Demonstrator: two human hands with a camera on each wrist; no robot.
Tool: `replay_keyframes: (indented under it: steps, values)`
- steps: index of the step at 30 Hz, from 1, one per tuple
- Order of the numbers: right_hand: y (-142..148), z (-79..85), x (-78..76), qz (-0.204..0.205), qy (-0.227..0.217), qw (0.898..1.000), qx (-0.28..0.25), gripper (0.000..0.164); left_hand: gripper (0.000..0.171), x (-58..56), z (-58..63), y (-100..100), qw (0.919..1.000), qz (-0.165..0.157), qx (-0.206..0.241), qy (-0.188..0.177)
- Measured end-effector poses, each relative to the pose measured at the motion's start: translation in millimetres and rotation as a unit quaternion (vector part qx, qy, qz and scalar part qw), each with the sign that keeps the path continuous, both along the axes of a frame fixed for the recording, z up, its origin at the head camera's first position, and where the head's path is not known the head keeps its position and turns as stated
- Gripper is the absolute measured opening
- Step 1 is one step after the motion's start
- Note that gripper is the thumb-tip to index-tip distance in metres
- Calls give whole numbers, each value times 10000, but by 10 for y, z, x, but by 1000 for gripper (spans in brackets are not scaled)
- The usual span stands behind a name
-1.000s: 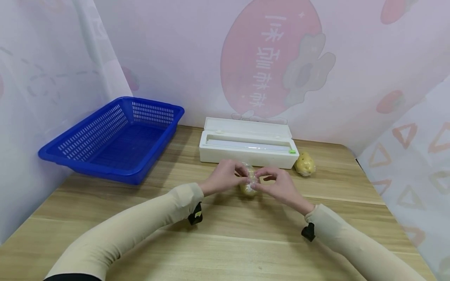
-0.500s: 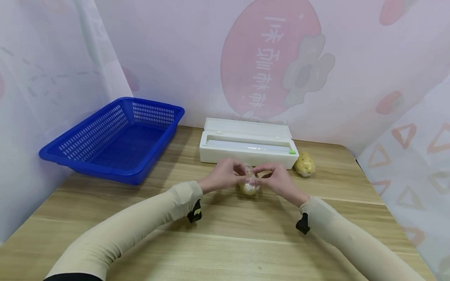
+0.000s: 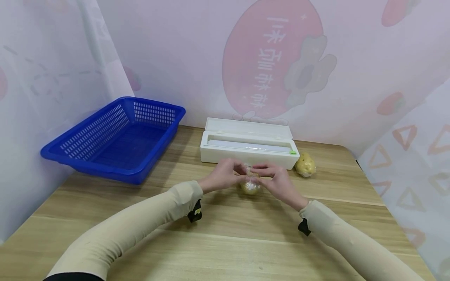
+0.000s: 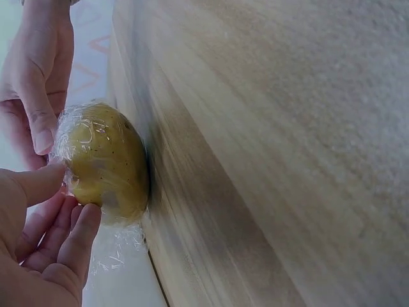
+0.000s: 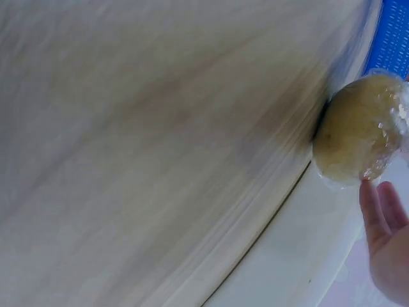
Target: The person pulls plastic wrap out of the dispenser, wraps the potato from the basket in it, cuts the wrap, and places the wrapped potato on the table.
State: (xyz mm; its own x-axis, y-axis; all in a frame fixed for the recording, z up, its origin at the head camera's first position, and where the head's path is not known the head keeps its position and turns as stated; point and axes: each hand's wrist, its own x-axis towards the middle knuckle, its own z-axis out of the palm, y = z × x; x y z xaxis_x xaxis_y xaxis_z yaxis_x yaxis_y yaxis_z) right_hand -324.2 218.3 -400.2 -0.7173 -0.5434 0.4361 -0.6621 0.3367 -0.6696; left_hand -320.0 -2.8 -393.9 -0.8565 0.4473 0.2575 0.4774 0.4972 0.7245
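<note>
A yellow potato in clear plastic wrap [image 3: 251, 189] rests on the table, between my two hands. My left hand [image 3: 226, 175] holds it from the left; in the left wrist view the thumb [image 4: 45, 183] lies on the bunched film at its top and the fingers touch its side. From the other side my right hand [image 3: 279, 183] pinches the film near the top, its thumb close to the left one. The right wrist view shows two fingers [image 5: 376, 211] against the wrapped potato [image 5: 358, 128]. Some loose film [image 4: 118, 249] sticks out beyond the potato.
Behind my hands stands a white plastic wrap dispenser [image 3: 246, 155] with its lid raised and a green slider [image 3: 293, 152]. A second wrapped potato [image 3: 305, 165] lies at its right end. A blue basket [image 3: 140, 171] sits at the left on the wooden table [image 3: 225, 253].
The potato has turned slightly between my hands, and more shiny film shows on its near side. My right hand has shifted a little left, closer to my left hand.
</note>
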Motion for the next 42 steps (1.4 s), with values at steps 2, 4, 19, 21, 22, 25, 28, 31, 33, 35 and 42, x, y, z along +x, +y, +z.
replay_keyframes:
  steps: [2, 4, 19, 21, 22, 25, 28, 31, 33, 35, 42]
  values:
    - [12, -9, -11, -28, 26, 9995, 305, 28, 19, 5, -5, -5, 10000, -13, 83, -3]
    - [17, -18, -26, -7, -41, 9987, 517, 27, 25, 10, -10, -12, 9999, 3, 169, -1]
    - [43, 23, -100, -89, -792, 9960, 413, 30, 24, -7, 1, -32, 9912, -795, -592, 881]
    - [66, 38, -105, 70, -856, 9956, 384, 30, 30, -8, -6, -36, 9923, -854, -512, 734]
    - [79, 37, -110, 161, -886, 9952, 382, 30, 33, -9, -11, -41, 9928, -866, -489, 673]
    - [109, 23, -115, 392, -889, 9943, 430, 29, 44, -9, -23, -61, 9932, -840, -535, 607]
    - [106, 54, -72, 544, -853, 9934, 546, 29, 50, -17, -40, -80, 9930, -751, -670, 623]
    - [102, 37, -65, 552, -868, 9931, 562, 31, 51, -20, -39, -84, 9929, -704, -744, 607]
    - [103, 32, -62, 556, -852, 9933, 553, 32, 49, -21, -43, -77, 9931, -766, -713, 521]
    - [125, -38, -109, 534, -805, 9939, 524, 32, 47, -17, -44, -70, 9926, -829, -764, 452]
    - [128, -29, -110, 82, -924, 9945, 493, 21, 51, -18, -52, -33, 9845, -1029, -1165, 816]
